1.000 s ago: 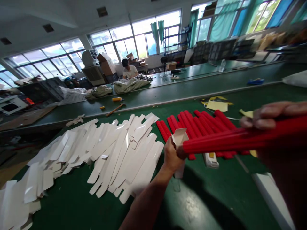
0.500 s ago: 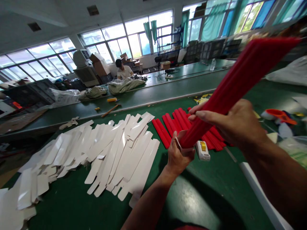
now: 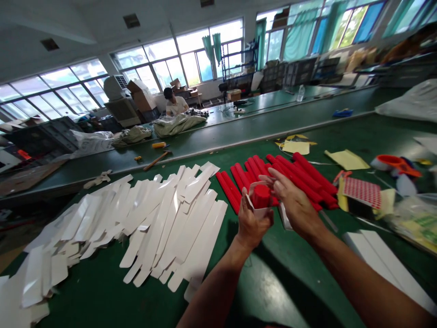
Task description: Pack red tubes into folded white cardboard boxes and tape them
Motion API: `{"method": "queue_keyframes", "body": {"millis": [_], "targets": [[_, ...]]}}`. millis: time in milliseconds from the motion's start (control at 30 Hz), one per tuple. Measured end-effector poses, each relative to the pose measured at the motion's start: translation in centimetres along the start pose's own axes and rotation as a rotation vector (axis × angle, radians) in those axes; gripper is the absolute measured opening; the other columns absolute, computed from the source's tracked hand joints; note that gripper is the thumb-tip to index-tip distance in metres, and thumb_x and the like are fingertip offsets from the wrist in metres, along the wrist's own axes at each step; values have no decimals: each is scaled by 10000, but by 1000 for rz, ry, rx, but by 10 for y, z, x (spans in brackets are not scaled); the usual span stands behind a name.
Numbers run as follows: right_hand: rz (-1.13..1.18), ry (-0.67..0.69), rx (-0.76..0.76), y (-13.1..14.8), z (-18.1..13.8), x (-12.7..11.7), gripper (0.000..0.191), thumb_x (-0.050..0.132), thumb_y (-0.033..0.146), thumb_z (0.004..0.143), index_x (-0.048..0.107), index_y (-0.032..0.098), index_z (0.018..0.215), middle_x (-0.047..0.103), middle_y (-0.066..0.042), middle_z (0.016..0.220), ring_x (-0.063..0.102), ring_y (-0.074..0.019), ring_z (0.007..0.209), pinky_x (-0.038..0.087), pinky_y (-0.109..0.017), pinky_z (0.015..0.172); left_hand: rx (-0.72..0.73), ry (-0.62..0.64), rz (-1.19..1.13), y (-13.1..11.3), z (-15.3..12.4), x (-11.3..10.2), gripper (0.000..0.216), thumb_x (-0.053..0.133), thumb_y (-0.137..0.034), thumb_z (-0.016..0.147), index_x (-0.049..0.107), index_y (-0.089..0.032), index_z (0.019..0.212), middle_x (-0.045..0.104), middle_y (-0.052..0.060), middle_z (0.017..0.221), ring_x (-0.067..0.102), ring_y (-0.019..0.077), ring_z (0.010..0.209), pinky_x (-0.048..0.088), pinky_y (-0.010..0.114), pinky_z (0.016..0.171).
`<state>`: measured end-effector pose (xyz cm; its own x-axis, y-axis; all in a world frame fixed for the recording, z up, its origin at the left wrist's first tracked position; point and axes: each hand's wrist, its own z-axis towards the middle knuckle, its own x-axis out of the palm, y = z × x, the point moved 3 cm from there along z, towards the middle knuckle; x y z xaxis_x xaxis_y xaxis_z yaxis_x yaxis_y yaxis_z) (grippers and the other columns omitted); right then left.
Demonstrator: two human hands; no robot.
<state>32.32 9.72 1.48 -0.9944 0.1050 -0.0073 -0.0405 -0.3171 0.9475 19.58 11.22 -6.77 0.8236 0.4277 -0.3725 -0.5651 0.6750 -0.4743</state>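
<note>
My left hand (image 3: 251, 223) is closed around a slim white carton (image 3: 256, 210) held upright over the green table (image 3: 293, 264). A red bundle (image 3: 261, 196) sits inside the carton, only its round end showing at the open top. My right hand (image 3: 294, 204) rests beside that end, fingers curved and touching the carton's top flap. Just behind lies a row of several long red bundles (image 3: 290, 175). To the left, many flat white carton blanks (image 3: 164, 218) are fanned out across the table.
Yellow paper sheets (image 3: 346, 159), a red dotted sticker sheet (image 3: 363, 192), red-handled scissors (image 3: 396, 163) and a plastic bag (image 3: 414, 216) lie at right. White strips (image 3: 385, 264) lie near the front right. A person (image 3: 174, 104) sits at a far table beyond grey fabric (image 3: 177, 123).
The long red bundle, earlier sticking far out of the carton toward the upper right, has gone down inside it. My right hand came down from the bundle's shaft to the carton's top.
</note>
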Motion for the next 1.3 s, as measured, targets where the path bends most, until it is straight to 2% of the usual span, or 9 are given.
{"method": "queue_keyframes", "body": {"millis": [100, 233, 433, 567, 733, 833, 1000, 1133, 1300], "targets": [[185, -78, 177, -25, -3, 4, 511, 549, 610, 867, 674, 216, 1166, 689, -116, 1194, 640, -258, 1115, 518, -412, 953, 33, -49, 41, 3, -2, 4, 929, 684, -391, 815, 131, -133, 1515, 477, 276, 1402, 510, 350, 1308, 496, 514, 1029], [334, -116, 195, -41, -4, 18, 404, 715, 587, 730, 736, 226, 911, 735, -67, 1032, 668, -249, 1001, 537, -372, 910, 123, -90, 62, 7, -3, 3, 845, 567, -442, 910, 97, -138, 1542, 472, 281, 1407, 485, 342, 1328, 508, 507, 997], [445, -117, 228, -37, 4, 34, 272, 715, 436, 750, 714, 227, 924, 694, 6, 778, 629, -161, 717, 521, -241, 632, 167, -91, 71, 10, 2, 3, 754, 448, -465, 963, 130, -98, 1540, 505, 271, 1386, 539, 316, 1268, 540, 448, 944], [515, -161, 216, -37, 13, 36, 282, 732, 312, 706, 704, 234, 975, 699, 24, 861, 611, -125, 739, 477, -200, 635, 181, -107, -25, 4, 13, 0, 632, 486, -402, 963, 262, -162, 1503, 582, 191, 1291, 574, 270, 1201, 545, 427, 940], [542, -270, 200, -40, 23, 37, 126, 713, 222, 621, 706, 195, 744, 693, 4, 764, 613, -137, 706, 462, -226, 637, 32, -65, -219, -5, 33, -9, 330, 473, -379, 971, 567, -170, 1209, 567, 132, 1150, 586, 218, 1091, 537, 378, 912], [549, -343, 168, -44, 26, 39, 73, 683, 207, 599, 692, 195, 670, 679, 0, 730, 589, -138, 661, 449, -240, 612, -96, -79, -283, -6, 39, -10, 312, 386, -362, 1002, 619, -157, 966, 533, 107, 1072, 577, 185, 1007, 524, 337, 868], [468, -294, -16, -54, 26, 40, 128, 597, 214, 710, 725, 204, 709, 691, -30, 859, 617, -182, 830, 487, -293, 753, -141, -224, -315, 4, 36, -9, 195, 484, -336, 977, 547, -186, 1084, 567, 82, 1034, 586, 177, 980, 523, 336, 852], [410, -286, -132, -61, 19, 37, 236, 519, 220, 782, 751, 205, 817, 708, -60, 1010, 612, -238, 1058, 475, -359, 927, 35, -63, -199, 8, 42, -19, 396, 380, -442, 999, 569, -156, 1197, 588, 125, 1071, 593, 202, 1006, 531, 368, 868], [454, -203, -44, -71, 9, 40, 406, 473, 242, 778, 681, 193, 1123, 691, -74, 1179, 631, -270, 1117, 505, -400, 942, 204, 58, -95, 9, 59, -39, 438, 382, -453, 995, 601, -129, 1192, 583, 173, 1192, 583, 231, 1124, 529, 390, 931]]}}
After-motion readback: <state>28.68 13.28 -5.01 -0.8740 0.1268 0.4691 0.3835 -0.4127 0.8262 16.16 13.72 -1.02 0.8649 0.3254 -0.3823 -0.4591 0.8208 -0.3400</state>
